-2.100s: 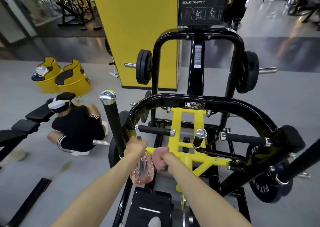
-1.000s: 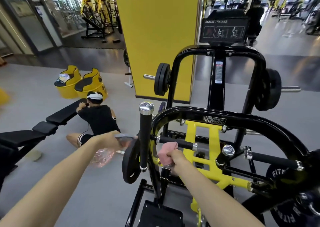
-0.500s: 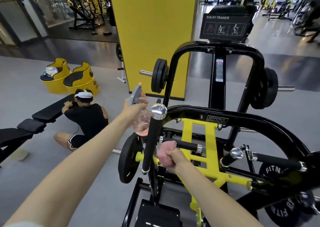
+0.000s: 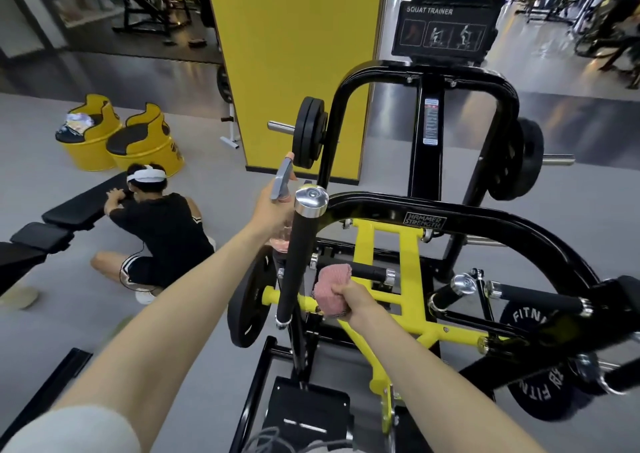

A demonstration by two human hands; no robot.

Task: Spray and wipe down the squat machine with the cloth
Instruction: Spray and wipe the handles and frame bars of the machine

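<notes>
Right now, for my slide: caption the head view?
Left hand holds spray bottle, right hand grips pink cloth at the squat machine.

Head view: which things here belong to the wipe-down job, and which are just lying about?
For the job: spray bottle in left hand, pink cloth in right hand, squat machine.
Just about: black bench, two yellow barrel seats, crouching person, yellow pillar.

Pink cloth (image 4: 331, 290), black-and-yellow squat machine (image 4: 384, 244)

Bright, even light (edges warped)
</notes>
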